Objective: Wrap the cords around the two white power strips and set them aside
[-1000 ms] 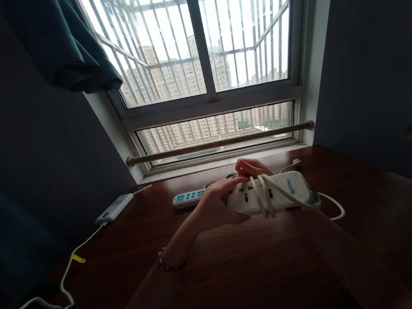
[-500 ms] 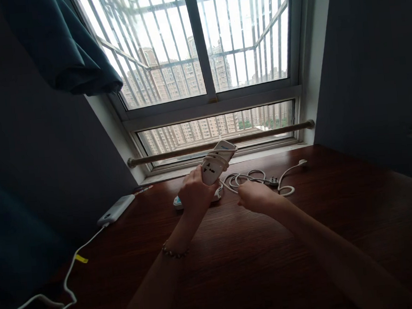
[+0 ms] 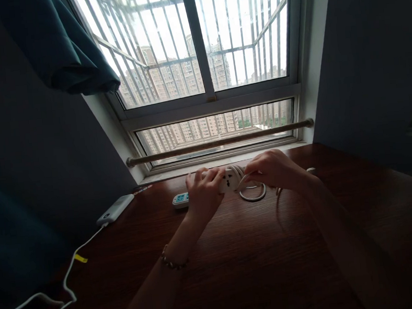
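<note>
My left hand [image 3: 205, 190] is closed around a white power strip [image 3: 228, 183], whose socket holes face me. Several turns of its pale cord [image 3: 237, 172] wrap the strip's right end. At the right of the strip, my right hand [image 3: 274, 168] pinches the cord between thumb and fingers. A loose loop of cable [image 3: 253, 199] lies on the table below that hand. Behind my left hand, a second power strip [image 3: 180, 200] with a blue socket face rests on the table, partly hidden.
The dark wooden table [image 3: 244, 257] runs up to a barred window with a rail [image 3: 219, 144] across it. At the left lie a white power bank [image 3: 115, 209] and its white cable [image 3: 71, 262] with a yellow tag [image 3: 80, 258]. A blue curtain [image 3: 71, 55] hangs upper left.
My left hand has turned the power strip from upright and tilted to nearly level and lowered it. My right hand has risen and moved right, with the cord in its fingers.
</note>
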A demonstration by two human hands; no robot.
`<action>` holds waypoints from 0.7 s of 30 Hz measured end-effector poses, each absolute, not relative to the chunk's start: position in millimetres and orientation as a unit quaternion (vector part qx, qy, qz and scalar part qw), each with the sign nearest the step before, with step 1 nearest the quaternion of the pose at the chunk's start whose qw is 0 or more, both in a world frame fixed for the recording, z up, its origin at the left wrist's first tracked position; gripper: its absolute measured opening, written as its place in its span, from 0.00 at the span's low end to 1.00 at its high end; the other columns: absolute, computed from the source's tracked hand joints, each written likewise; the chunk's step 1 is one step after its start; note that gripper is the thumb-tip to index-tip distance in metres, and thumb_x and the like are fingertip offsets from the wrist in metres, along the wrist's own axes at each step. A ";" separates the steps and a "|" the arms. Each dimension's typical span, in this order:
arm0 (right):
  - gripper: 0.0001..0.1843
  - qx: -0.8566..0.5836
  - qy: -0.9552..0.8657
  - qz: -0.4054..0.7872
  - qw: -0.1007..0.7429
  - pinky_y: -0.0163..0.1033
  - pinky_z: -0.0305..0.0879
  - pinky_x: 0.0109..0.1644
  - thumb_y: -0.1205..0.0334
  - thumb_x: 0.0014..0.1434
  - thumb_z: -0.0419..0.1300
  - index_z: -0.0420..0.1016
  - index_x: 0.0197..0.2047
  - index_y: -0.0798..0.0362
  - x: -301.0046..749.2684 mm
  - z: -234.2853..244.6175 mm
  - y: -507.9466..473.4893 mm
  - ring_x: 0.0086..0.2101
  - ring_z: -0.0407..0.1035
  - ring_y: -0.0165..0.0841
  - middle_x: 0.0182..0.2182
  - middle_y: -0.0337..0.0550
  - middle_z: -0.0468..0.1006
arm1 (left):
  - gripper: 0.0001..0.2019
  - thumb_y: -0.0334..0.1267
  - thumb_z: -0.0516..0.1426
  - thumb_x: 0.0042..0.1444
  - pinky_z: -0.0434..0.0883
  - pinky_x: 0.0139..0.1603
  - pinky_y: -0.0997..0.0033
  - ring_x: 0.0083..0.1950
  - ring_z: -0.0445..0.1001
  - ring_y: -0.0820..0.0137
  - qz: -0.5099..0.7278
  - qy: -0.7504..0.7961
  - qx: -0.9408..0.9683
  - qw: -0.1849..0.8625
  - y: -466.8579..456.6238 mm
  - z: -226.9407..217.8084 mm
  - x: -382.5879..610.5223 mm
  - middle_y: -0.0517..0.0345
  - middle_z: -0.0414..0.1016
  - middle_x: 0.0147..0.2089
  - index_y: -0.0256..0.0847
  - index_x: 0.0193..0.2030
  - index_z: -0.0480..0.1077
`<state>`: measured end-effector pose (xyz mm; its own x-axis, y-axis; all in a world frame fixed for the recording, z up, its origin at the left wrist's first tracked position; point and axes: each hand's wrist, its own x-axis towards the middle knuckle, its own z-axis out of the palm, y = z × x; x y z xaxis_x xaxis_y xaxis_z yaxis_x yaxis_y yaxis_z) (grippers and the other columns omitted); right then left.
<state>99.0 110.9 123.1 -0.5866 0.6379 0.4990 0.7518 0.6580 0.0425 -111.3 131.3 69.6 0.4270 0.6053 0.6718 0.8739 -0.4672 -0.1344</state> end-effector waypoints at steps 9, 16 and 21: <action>0.12 -0.248 -0.867 0.260 0.346 0.32 0.58 0.27 0.56 0.48 0.62 0.76 0.33 0.56 115.8 122.4 121.3 0.24 0.66 0.28 0.24 0.41 0.73 | 0.27 0.39 0.59 0.45 0.61 0.50 0.61 0.49 0.60 0.61 -0.284 -0.220 -0.933 0.008 117.1 87.5 -112.5 0.57 0.67 0.52 0.45 0.54 0.61; 0.10 -0.201 -0.822 0.321 0.425 0.32 0.56 0.27 0.61 0.44 0.65 0.76 0.30 0.57 111.4 118.7 126.4 0.26 0.61 0.27 0.25 0.40 0.68 | 0.27 0.43 0.61 0.44 0.61 0.51 0.59 0.49 0.62 0.61 -0.341 -0.169 -0.918 -0.112 96.1 107.3 -111.4 0.52 0.69 0.49 0.43 0.52 0.63; 0.14 -0.278 -0.809 0.298 0.424 0.35 0.59 0.31 0.54 0.53 0.56 0.72 0.33 0.58 102.1 103.1 136.4 0.27 0.62 0.30 0.26 0.42 0.68 | 0.31 0.40 0.66 0.35 0.62 0.50 0.59 0.48 0.63 0.60 -0.414 -0.184 -0.869 -0.201 101.6 94.4 -108.0 0.51 0.68 0.46 0.41 0.50 0.65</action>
